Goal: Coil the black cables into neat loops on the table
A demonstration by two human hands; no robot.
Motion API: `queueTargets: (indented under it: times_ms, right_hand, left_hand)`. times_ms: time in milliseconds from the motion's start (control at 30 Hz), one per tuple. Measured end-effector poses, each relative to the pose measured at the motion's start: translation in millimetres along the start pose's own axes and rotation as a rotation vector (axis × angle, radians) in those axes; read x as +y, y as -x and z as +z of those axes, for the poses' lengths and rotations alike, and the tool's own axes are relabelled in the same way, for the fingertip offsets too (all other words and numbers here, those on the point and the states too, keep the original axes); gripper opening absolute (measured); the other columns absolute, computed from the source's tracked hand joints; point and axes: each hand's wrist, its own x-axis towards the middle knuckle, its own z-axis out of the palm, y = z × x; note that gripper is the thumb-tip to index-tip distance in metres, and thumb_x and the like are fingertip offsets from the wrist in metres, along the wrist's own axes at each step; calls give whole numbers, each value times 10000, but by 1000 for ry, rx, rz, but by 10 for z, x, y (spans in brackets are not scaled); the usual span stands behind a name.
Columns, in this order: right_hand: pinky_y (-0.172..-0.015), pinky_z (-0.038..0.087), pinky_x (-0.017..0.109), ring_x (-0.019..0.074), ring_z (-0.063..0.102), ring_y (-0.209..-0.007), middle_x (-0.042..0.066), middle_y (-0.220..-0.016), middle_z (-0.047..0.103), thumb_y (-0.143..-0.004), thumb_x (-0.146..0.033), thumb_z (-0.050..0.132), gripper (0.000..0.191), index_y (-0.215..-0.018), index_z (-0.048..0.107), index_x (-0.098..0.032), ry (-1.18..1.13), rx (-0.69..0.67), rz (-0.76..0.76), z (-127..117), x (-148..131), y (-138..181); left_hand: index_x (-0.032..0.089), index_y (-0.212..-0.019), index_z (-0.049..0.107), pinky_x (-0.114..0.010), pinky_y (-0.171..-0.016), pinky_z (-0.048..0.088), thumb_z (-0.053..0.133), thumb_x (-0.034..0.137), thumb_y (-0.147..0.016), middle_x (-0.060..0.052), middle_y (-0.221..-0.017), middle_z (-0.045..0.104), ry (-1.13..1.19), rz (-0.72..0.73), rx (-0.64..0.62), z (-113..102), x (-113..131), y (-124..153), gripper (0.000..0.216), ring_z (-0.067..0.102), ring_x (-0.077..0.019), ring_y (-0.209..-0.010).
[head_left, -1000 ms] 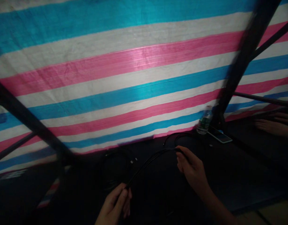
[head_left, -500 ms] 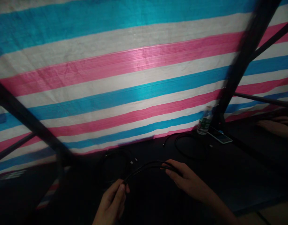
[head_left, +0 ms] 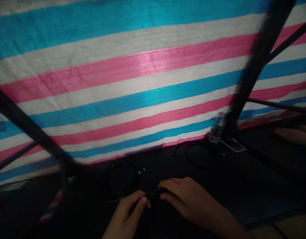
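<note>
Black cable [head_left: 153, 192] shows as a short, gently bent stretch between a worker's two bare hands in the head view, in front of a dark bench [head_left: 267, 196]. The left hand [head_left: 126, 214] pinches it between thumb and fingers; the right hand [head_left: 192, 199] has its fingers closed over the other end of that stretch, thumb beneath. Beyond them, a left coil [head_left: 128, 160] lies beside two pale tips [head_left: 139, 172], and a right coil [head_left: 186, 154] rests near a clear bottle [head_left: 215, 132] and a phone [head_left: 233, 144], all before a striped sheet [head_left: 143, 83]. Two coils thus lie looped and untouched, while work on the held length looks unfinished: it is in the fingers, not yet laid down. How much of it is gathered cannot be told, its ends being lost in the gloom. At far right, another person's hand [head_left: 289, 135] appears, well apart from the held cable.
</note>
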Motion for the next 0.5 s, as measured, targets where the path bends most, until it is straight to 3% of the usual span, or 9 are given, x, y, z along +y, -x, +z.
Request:
queueTargets:
  times_ms: [100,200,300,400,500]
  right_hand:
    - [-567,315,243,141,645,-682,8,-818,705,-946,-257,540,127,-878,627,-195,78,-54,-33,57,-47,-26]
    - [-552,283,251,126,616,-634,-4,-733,670,-958,-253,510,182,-808,587,-185,11,-1,-65,52,-23,-29]
    - [-549,302,238,111,570,-597,-9,-668,608,-982,-284,449,255,-776,562,-184,-169,195,-25,-52,103,8]
    - [-487,278,232,92,451,-503,-35,-582,478,-985,-368,438,319,-735,528,-191,-390,451,115,-158,287,87]
    - [-436,229,229,79,345,-460,-54,-558,390,-972,-421,467,336,-726,505,-195,-646,555,183,-122,411,162]
  left_hand:
    - [229,-805,759,-282,-866,477,626,533,-792,-61,-952,719,-40,30,-5,49,68,24,331,623,-240,-941]
    - [221,-806,758,-282,-812,494,674,548,-741,-64,-898,714,-6,43,59,72,62,24,344,622,-241,-890]
    - [190,-739,732,-257,-683,494,697,579,-714,-56,-772,680,45,22,68,13,-75,-35,391,601,-204,-746]
    - [161,-722,696,-225,-544,448,696,620,-707,-36,-684,634,176,-39,115,-102,-337,-119,460,532,-142,-583]
    - [147,-680,660,-230,-633,489,714,580,-730,-38,-663,628,314,-37,160,-102,-586,-168,439,580,-152,-644]
